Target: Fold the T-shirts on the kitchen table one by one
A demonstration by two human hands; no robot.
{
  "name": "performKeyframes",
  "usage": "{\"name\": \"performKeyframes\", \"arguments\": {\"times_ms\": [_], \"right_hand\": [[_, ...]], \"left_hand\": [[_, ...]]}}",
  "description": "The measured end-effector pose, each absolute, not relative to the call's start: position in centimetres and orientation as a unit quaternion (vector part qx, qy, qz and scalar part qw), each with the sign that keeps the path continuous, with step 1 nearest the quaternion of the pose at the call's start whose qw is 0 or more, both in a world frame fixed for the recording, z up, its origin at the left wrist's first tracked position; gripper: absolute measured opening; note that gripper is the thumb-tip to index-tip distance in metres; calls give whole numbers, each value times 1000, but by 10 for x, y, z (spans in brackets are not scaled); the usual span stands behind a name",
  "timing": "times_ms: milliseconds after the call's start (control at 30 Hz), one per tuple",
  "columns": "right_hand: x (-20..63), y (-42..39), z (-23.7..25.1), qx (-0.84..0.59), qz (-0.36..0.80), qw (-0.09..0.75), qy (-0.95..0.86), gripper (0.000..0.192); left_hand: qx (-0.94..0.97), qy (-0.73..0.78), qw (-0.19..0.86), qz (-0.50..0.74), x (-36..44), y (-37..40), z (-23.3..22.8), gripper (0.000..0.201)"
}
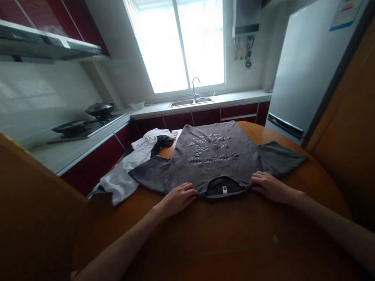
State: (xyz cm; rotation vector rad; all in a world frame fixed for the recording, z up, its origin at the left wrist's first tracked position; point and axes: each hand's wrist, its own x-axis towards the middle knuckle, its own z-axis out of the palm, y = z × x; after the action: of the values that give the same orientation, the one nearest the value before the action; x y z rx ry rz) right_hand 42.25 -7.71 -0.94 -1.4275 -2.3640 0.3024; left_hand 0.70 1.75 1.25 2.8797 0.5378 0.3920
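A dark grey T-shirt (214,149) lies spread flat on the round wooden table (222,242), its printed side up and its neckline toward me. Both sleeves stretch out sideways. My left hand (181,198) grips the shoulder edge just left of the collar, fingers curled over the cloth. On the other side of the collar, my right hand (270,187) pinches the opposite shoulder edge. A small white label shows inside the neck opening between the hands. The thumbs are mostly hidden under the fabric.
White and black clothes (127,169) lie in a loose heap at the table's left, close to the shirt's sleeve. Beyond are a counter with a sink (190,101), a stove with a lidded pan (100,109), and a fridge (311,55) at the right.
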Motion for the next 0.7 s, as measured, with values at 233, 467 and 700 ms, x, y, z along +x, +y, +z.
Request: {"name": "performKeyframes", "arguments": {"times_ms": [233,467,700], "right_hand": [[413,-122,21,-478,219,140,-839,18],[399,-186,47,-491,427,-24,-759,13],[412,-147,64,-463,451,53,-761,35]], "left_hand": [[959,175,199,95,-2,-19,22,29],[913,121,382,-75,-12,-89,55,17],[854,244,458,-25,-19,-20,79,36]]}}
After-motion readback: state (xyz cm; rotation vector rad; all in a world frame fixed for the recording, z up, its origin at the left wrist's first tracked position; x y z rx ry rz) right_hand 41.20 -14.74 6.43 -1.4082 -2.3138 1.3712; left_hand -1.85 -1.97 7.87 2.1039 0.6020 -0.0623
